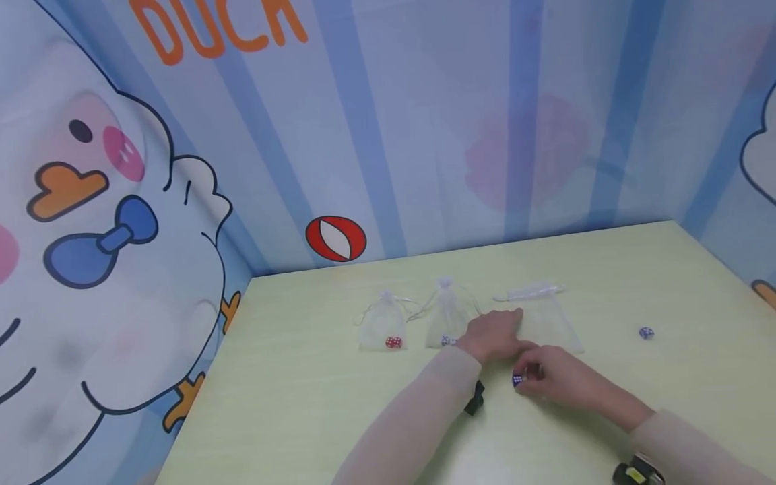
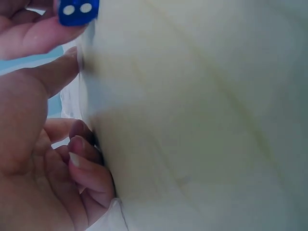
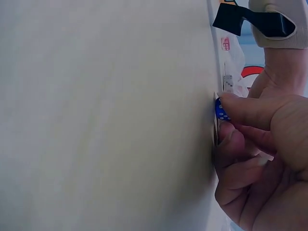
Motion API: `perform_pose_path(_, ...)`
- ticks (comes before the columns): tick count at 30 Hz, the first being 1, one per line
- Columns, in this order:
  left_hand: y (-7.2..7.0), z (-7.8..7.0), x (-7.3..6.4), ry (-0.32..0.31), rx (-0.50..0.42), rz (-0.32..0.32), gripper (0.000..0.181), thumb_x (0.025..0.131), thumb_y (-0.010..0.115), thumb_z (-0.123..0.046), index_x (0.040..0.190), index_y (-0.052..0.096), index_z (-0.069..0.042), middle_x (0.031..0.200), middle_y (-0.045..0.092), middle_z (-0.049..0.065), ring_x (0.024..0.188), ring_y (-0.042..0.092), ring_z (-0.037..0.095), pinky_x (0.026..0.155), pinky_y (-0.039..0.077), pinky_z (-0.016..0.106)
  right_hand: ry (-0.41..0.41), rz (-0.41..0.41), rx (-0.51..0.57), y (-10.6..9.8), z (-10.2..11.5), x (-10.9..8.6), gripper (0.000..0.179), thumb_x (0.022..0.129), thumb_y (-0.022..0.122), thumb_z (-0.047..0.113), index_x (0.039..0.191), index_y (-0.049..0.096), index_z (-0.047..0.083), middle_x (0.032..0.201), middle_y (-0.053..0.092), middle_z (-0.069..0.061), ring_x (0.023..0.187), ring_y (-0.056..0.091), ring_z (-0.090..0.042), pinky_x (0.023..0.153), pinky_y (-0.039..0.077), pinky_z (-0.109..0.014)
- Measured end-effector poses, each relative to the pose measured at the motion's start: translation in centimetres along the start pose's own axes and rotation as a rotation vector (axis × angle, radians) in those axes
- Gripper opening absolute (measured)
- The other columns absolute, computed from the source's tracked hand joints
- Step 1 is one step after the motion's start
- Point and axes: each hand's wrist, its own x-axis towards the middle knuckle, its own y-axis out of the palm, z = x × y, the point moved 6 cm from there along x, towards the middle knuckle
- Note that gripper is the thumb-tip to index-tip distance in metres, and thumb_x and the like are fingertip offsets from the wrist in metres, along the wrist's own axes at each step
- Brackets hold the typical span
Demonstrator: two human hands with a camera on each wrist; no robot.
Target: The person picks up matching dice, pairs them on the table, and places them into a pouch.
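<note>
Two hands: both work at the flat bag (image 1: 548,320) on the desk (image 1: 303,417), close enough together to get in each other's way.
Right hand (image 1: 560,377): pinches the blue die (image 1: 517,380) between thumb and fingertips; a light grip on opposite faces should do, as a hard squeeze could make the small cube pop out.
Left hand (image 1: 494,335): thumb and forefinger spread, other fingers loosely bent, at the bag's left side; whether it presses the fabric I cannot tell. It would help most by steadying the mesh, thumb clear of the die.
Bag handling: such thin fabric probably slides or wrinkles easily, so small, slow finger moves suit it.
Bag look: whitish, see-through, its drawstring end toward the desk's back edge.
Die place: off the bag's near left corner, on the side away from the desk's back edge; contact with the desktop is unclear.
Die look: deep blue, white pips, rounded corners; the left wrist view shows two pips on one face.
Loose die (image 1: 646,333): blue and white, toward the desk's right edge.
</note>
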Motion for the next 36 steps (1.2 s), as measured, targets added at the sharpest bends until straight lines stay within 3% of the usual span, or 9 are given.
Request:
perform_pose_path(10, 0.2, 0.0, 0.5, 0.006, -0.001, -0.007, 0.057, 0.090, 0.063, -0.058, 0.132, 0.055, -0.020, 0.110, 0.067, -0.003, 0.086, 0.061, 0.010, 0.067, 0.047, 0.025, 0.014, 0.024, 0.009, -0.3, 0.0, 0.0, 0.019, 0.083, 0.078, 0.014, 0.098, 0.071, 0.006, 0.075, 0.056, 0.006, 0.067, 0.050, -0.008, 0.060, 0.045, -0.026)
perform_pose_path(19, 0.6, 0.1, 0.5, -0.011, -0.022, 0.004, 0.052, 0.089, 0.065, -0.059, 0.123, 0.056, -0.021, 0.104, 0.066, -0.003, 0.081, 0.059, 0.011, 0.067, 0.047, 0.026, 0.062, 0.035, 0.025, -2.4, 0.1, -0.7, 0.032, 0.087, 0.077, 0.023, 0.110, 0.068, 0.004, 0.077, 0.057, 0.004, 0.063, 0.051, -0.010, 0.055, 0.045, -0.026)
perform_pose_path(23, 0.7, 0.1, 0.4, -0.013, -0.027, 0.011, 0.059, 0.089, 0.062, -0.061, 0.130, 0.055, -0.019, 0.111, 0.066, -0.002, 0.087, 0.061, 0.012, 0.071, 0.048, 0.027, 0.103, 0.034, 0.005, -4.1, -0.7, -1.3, 0.040, 0.087, 0.077, 0.026, 0.119, 0.065, 0.005, 0.079, 0.057, 0.003, 0.060, 0.051, -0.011, 0.054, 0.043, -0.026)
perform_pose_path(30, 0.6, 0.2, 0.1, -0.039, -0.045, 0.031, 0.073, 0.089, 0.064, -0.059, 0.149, 0.044, -0.022, 0.134, 0.060, -0.004, 0.111, 0.060, 0.011, 0.084, 0.048, 0.028, 0.067, -0.062, -0.051, -8.0, -3.6, -3.1, 0.047, 0.086, 0.079, 0.023, 0.121, 0.061, -0.003, 0.076, 0.051, 0.003, 0.055, 0.045, -0.007, 0.051, 0.041, -0.025)
perform_pose_path(36, 0.5, 0.2, 0.0, -0.035, -0.053, 0.040, 0.075, 0.090, 0.062, -0.059, 0.152, 0.040, -0.022, 0.138, 0.057, -0.004, 0.117, 0.058, 0.012, 0.087, 0.048, 0.028, 0.157, -0.162, -0.181, -12.0, -7.1, -4.8, 0.042, 0.088, 0.076, 0.018, 0.119, 0.062, -0.007, 0.072, 0.049, 0.002, 0.055, 0.041, -0.008, 0.052, 0.039, -0.027)
